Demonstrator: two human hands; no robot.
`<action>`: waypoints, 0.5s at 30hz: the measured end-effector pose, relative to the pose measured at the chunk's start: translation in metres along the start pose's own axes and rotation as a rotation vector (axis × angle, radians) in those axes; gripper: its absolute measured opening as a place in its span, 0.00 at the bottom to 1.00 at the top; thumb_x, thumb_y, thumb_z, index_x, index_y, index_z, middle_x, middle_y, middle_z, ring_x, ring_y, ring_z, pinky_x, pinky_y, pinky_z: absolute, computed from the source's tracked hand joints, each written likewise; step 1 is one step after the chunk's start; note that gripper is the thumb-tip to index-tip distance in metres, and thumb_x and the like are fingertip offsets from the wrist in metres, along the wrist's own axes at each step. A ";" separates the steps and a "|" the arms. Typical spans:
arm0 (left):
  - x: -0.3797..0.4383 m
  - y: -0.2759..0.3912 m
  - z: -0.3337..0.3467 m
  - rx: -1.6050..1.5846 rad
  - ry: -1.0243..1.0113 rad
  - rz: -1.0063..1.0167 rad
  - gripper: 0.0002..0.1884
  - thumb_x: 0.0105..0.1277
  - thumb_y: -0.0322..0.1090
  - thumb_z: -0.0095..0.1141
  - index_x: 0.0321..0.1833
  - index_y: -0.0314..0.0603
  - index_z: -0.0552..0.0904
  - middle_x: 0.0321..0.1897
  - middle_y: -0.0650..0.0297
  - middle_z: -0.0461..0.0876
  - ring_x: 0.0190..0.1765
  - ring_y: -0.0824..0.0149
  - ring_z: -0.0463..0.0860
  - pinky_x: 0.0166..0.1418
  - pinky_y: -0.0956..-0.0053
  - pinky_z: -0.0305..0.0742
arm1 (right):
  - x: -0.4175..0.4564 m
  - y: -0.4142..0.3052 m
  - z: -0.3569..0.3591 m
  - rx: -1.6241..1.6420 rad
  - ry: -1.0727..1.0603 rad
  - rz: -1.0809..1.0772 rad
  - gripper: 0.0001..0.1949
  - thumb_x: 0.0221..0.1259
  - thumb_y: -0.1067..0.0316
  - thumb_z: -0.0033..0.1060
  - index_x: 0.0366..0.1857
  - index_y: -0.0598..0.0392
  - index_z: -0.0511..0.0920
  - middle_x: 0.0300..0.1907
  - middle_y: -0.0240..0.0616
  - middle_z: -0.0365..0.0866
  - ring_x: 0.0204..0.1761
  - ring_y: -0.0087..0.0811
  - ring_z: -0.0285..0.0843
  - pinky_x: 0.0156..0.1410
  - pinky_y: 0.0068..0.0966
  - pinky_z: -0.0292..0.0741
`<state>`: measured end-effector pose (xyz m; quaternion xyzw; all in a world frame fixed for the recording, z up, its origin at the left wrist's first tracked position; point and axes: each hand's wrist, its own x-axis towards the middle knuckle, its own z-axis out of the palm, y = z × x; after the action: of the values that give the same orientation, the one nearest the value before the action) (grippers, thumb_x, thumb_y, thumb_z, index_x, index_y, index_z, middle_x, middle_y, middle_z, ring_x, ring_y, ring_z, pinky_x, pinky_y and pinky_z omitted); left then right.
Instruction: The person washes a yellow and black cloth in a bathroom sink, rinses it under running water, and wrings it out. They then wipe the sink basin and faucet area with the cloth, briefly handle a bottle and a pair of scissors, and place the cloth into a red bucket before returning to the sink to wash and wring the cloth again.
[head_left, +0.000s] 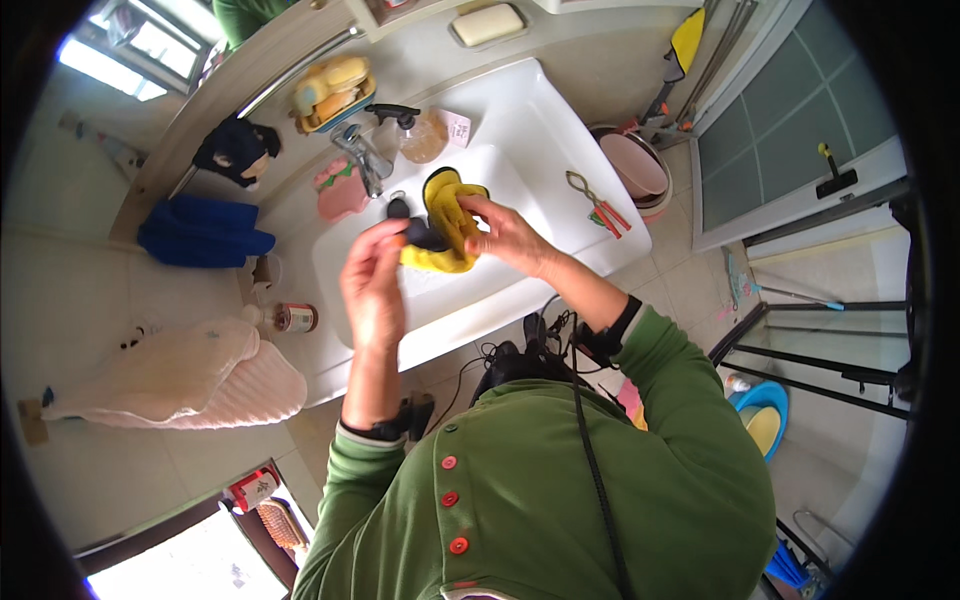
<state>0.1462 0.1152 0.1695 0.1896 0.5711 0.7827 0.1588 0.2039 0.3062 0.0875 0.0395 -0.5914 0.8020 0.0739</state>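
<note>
Over the white basin (517, 180) a yellow cloth (448, 214) with dark edging hangs bunched and folded. My right hand (510, 234) grips its right side between thumb and fingers. On the left, my left hand (375, 274) pinches a dark part of the cloth (426, 236); this part is slightly blurred. Just beyond the fingertips is a dark round piece (397, 208) at the basin's back, partly covered. A chrome faucet (364, 157) rises behind the cloth. Beside it stands a clear spray bottle (421, 139) with a black trigger head.
Red-handled pliers (600, 206) lie on the sink's right ledge. A pink soap dish (343, 196) sits left of the faucet, and a brown bottle (296, 318) lies at the left. Pink buckets (637, 169) stand right of the sink. A pink towel (187, 375) and blue cloth (206, 231) hang left.
</note>
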 end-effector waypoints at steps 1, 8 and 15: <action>0.003 -0.010 0.011 -0.033 -0.079 -0.034 0.09 0.71 0.26 0.52 0.51 0.37 0.80 0.43 0.67 0.81 0.45 0.77 0.76 0.55 0.82 0.68 | -0.006 0.008 0.011 0.018 0.039 -0.054 0.39 0.50 0.62 0.76 0.66 0.58 0.63 0.59 0.38 0.71 0.63 0.32 0.66 0.67 0.30 0.66; -0.012 -0.015 0.074 -0.065 -0.460 -0.140 0.29 0.70 0.25 0.51 0.73 0.39 0.59 0.51 0.58 0.81 0.58 0.68 0.76 0.69 0.69 0.62 | -0.050 -0.007 0.002 0.100 0.466 -0.228 0.27 0.63 0.72 0.60 0.66 0.56 0.62 0.57 0.33 0.72 0.59 0.25 0.69 0.65 0.25 0.67; -0.043 -0.044 0.107 -0.088 -0.791 -0.268 0.25 0.71 0.39 0.52 0.67 0.36 0.67 0.51 0.51 0.81 0.56 0.55 0.79 0.69 0.57 0.63 | -0.170 -0.063 -0.107 0.601 0.751 -0.456 0.20 0.69 0.61 0.51 0.62 0.53 0.70 0.57 0.35 0.76 0.57 0.32 0.76 0.65 0.32 0.72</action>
<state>0.2369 0.1978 0.1522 0.3924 0.4517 0.6457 0.4744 0.3849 0.4139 0.0891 -0.1034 -0.2448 0.8585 0.4386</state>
